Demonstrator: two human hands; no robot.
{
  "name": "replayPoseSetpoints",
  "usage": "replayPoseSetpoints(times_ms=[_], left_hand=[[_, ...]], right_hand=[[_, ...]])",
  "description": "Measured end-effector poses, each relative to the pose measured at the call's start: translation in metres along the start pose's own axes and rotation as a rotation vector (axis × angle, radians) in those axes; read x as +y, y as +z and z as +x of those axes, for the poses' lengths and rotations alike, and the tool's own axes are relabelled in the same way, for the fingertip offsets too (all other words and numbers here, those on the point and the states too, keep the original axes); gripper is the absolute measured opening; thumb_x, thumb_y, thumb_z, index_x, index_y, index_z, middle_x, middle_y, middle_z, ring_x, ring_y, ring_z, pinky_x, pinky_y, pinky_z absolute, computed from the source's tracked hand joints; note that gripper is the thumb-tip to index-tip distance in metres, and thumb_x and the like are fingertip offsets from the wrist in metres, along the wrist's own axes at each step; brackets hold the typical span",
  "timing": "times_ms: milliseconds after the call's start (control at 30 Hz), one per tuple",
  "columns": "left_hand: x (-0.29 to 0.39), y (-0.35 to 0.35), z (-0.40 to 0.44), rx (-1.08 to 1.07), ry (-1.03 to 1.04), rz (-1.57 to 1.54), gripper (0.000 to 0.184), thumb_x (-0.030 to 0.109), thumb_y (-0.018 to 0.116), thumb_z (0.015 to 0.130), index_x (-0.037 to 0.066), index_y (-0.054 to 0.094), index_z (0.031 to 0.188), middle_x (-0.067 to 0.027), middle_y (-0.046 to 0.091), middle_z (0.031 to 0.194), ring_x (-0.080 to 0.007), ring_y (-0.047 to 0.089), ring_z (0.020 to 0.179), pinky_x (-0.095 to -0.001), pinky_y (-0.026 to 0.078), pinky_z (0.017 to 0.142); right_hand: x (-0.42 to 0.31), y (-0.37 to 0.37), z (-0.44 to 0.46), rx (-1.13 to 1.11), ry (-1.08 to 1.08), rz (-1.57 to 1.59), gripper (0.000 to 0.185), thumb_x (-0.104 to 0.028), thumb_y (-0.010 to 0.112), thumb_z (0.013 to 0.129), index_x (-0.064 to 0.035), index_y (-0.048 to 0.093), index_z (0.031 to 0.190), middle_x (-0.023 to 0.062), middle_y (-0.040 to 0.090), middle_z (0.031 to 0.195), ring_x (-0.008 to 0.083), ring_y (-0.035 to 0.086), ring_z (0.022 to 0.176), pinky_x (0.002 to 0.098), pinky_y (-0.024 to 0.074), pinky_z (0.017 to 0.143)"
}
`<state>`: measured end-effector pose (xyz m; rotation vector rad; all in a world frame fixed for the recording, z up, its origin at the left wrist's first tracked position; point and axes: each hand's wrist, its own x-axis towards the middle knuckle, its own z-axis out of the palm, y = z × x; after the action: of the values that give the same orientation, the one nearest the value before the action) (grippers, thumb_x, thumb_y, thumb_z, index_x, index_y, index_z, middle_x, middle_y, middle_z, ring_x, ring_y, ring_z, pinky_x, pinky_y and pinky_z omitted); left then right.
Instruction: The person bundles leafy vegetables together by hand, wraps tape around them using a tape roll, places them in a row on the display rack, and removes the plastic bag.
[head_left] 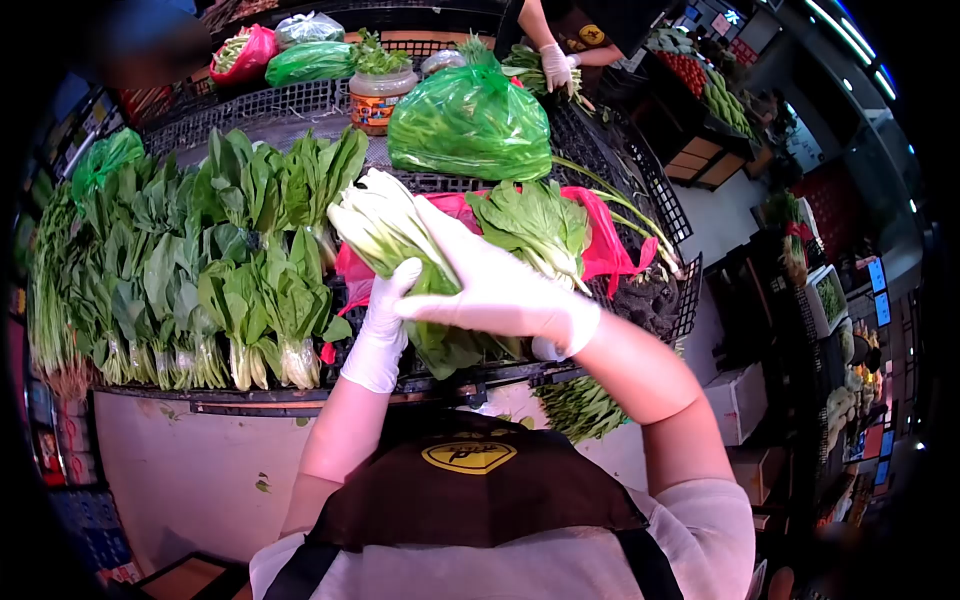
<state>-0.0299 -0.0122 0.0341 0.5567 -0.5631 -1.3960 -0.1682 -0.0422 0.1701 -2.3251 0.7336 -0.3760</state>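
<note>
Here, a person's gloved left hand [385, 312] half-curls under one bunch of greens [393, 232], fingers hidden, while the gloved right hand [498, 285] spreads wide across it. Beyond the right hand sit one leafy bunch [530, 222], one bulging green bag [470, 128] and one jar [377, 98].

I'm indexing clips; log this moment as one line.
left hand: at leafy bundle | right hand: across same bundle | beyond: green bag, jar
</note>
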Motion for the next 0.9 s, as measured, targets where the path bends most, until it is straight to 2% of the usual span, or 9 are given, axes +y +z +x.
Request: replayPoseSetpoints(times_ms=[167,400,500,567,600,667,767,833,900], left_hand=[[0.001,-0.004,0.007,0.063,-0.111,0.091,0.074,0.039,0.071,0.082,0.002,0.039,0.138,-0.0074,0.051,0.131,-0.0204,0.051,0.117,-0.035,0.042,0.099],[0.001,-0.008,0.0,-0.068,0.002,0.12,0.083,0.039,0.073,0.079,0.001,0.034,0.141,-0.0111,0.047,0.136,-0.0221,0.05,0.12,-0.0352,0.039,0.103],[-0.011,-0.028,0.003,0.04,0.033,0.082,0.082,0.039,0.073,0.079,0.001,0.034,0.14,-0.0118,0.047,0.135,-0.0228,0.051,0.118,-0.0358,0.04,0.103],[-0.009,-0.023,0.014,0.098,0.118,0.059,0.082,0.038,0.073,0.079,0.001,0.034,0.14,-0.0123,0.047,0.135,-0.0233,0.052,0.118,-0.0362,0.041,0.102],[0.001,-0.017,0.008,0.171,-0.093,0.103,0.077,0.04,0.068,0.08,0.003,0.036,0.139,-0.0127,0.05,0.131,-0.0242,0.054,0.115,-0.0386,0.044,0.1],[0.02,0.015,-0.025,0.065,-0.105,-0.003,0.077,0.047,0.064,0.079,0.006,0.037,0.139,-0.0137,0.052,0.127,-0.0259,0.055,0.115,-0.0419,0.046,0.1],[0.027,-0.004,-0.028,0.015,-0.128,-0.229,0.086,0.048,0.063,0.077,0.008,0.029,0.144,-0.0146,0.045,0.136,-0.0278,0.049,0.122,-0.0434,0.042,0.104],[0.036,-0.021,-0.025,0.02,-0.051,-0.262,0.086,0.046,0.064,0.077,0.008,0.028,0.145,-0.0142,0.044,0.137,-0.0279,0.049,0.122,-0.0436,0.041,0.105],[0.043,-0.027,-0.019,0.011,0.025,-0.22,0.087,0.044,0.065,0.076,0.007,0.028,0.145,-0.0139,0.043,0.138,-0.0279,0.048,0.123,-0.0438,0.041,0.105]], right_hand=[[0.021,0.032,0.01,0.107,0.107,0.0,0.116,-0.04,0.08,0.069,0.0068,0.007,0.146,0.0318,0.021,0.147,0.0394,0.021,0.139,0.0403,0.0215,0.114],[0.038,0.056,0.006,0.204,-0.005,-0.177,0.131,-0.051,0.083,0.059,0.0058,0.003,0.146,0.0336,0.022,0.144,0.0468,0.022,0.136,0.0468,0.0211,0.113],[0.029,0.043,0.006,0.141,-0.055,0.052,0.131,-0.053,0.083,0.058,0.0079,0.007,0.145,0.0337,0.016,0.147,0.0445,0.016,0.139,0.0437,0.017,0.114],[0.032,0.026,0.005,-0.002,-0.077,0.355,0.114,-0.046,0.078,0.071,0.0043,0.01,0.147,0.0292,0.015,0.151,0.0347,0.011,0.143,0.0388,0.0139,0.116],[0.034,0.017,0.003,-0.018,-0.053,0.614,0.108,-0.043,0.076,0.075,0.0027,0.011,0.148,0.0272,0.016,0.152,0.0331,0.013,0.143,0.0383,0.0144,0.116],[0.033,-0.009,-0.014,0.06,0.059,0.935,0.091,-0.034,0.07,0.083,-0.0033,0.015,0.149,0.0224,0.02,0.152,0.0291,0.019,0.142,0.0367,0.0172,0.115],[0.085,-0.038,-0.065,0.476,0.064,-0.169,0.06,-0.028,0.066,0.087,-0.0028,0.044,0.137,0.0171,0.057,0.125,0.0251,0.053,0.119,0.0347,0.0404,0.101],[0.128,-0.032,-0.121,0.182,0.448,-0.096,0.049,-0.041,0.06,0.088,-0.01,0.057,0.126,0.0185,0.066,0.103,0.0352,0.063,0.098,0.0392,0.0492,0.087],[0.169,0.002,-0.169,-0.085,0.591,-0.31,0.043,-0.041,0.054,0.092,-0.0081,0.061,0.12,0.0191,0.066,0.105,0.035,0.064,0.097,0.0394,0.0499,0.087]])
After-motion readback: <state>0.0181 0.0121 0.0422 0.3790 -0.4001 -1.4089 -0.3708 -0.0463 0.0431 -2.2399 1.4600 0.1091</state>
